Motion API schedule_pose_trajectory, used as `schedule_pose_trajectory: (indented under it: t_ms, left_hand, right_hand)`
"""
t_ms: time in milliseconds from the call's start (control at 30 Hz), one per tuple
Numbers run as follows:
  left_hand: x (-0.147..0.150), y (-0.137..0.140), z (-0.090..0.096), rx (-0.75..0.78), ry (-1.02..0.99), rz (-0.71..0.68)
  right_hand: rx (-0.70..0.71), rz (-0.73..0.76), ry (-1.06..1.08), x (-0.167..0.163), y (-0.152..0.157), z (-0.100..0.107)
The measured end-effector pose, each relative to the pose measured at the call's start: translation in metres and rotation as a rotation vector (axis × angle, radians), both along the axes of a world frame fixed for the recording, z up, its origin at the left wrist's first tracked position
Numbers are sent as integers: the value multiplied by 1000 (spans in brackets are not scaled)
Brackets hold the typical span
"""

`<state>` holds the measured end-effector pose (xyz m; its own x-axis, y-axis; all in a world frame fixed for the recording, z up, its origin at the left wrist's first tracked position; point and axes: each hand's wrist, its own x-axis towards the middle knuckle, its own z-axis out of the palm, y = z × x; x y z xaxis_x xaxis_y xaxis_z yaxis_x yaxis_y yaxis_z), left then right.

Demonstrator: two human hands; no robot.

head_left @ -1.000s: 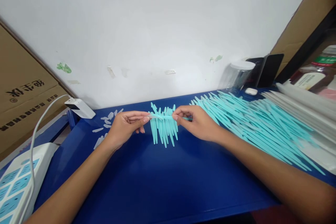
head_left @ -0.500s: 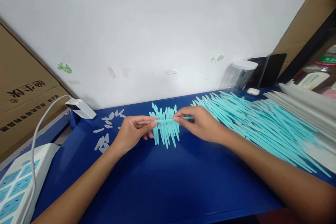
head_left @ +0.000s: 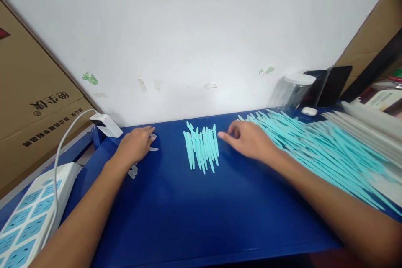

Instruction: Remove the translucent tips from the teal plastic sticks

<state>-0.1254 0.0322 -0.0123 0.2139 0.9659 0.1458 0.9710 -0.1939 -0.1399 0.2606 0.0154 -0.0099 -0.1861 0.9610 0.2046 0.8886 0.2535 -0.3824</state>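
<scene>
My left hand (head_left: 135, 143) is at the left of the blue table, palm down over small clear plastic sleeves (head_left: 153, 149). Its fingers reach forward among them, and the hand hides part of the group. To the right of the middle pile my right hand (head_left: 246, 137) hovers, thumb and curled fingers apart, with nothing visible between them. Between the two hands lies a small pile of turquoise plastic sticks (head_left: 202, 148), side by side and pointing toward me. A much larger heap of long turquoise sticks (head_left: 320, 155) spreads beyond my right hand.
A white power strip (head_left: 37, 213) and a small white device with a cable (head_left: 106, 124) stand at the left, beside a cardboard box (head_left: 47, 83). Along the back right are a clear jar with a white lid (head_left: 295, 92), a white earbud case (head_left: 309, 111) and dark upright panels (head_left: 334, 86).
Both hands have let go of the turquoise stick they held above the middle pile. My left hand moved left to the clear sleeves; my right hand drew slightly right. The view shifted slightly.
</scene>
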Motion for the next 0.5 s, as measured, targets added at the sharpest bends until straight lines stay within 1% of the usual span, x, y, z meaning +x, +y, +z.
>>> schedule_pose_trajectory:
  t_ms: [67,133,233,300,333,400,500]
  left_hand:
    - [2,2,-7,-50,-10,5]
    - [4,4,-8,-54,-53,8]
    - [3,6,-5,-17,-221,-36]
    - [1,8,-2,17,-338,-53]
    - [-1,9,-1,39,-364,-49]
    - [-5,11,-2,69,-346,-50]
    - [-8,14,-6,58,-298,-83]
  right_hand:
    - [-52,71,13,-17,-10,-8]
    - [-76,112,16,-25,-16,-14]
    - [-118,128,35,-24,-17,-16]
    - [-167,128,59,-18,-14,-14]
    - [-190,126,72,-16,-13,-13]
    - [-225,123,93,-12,-11,-10]
    - [-270,141,117,-9,-11,-7]
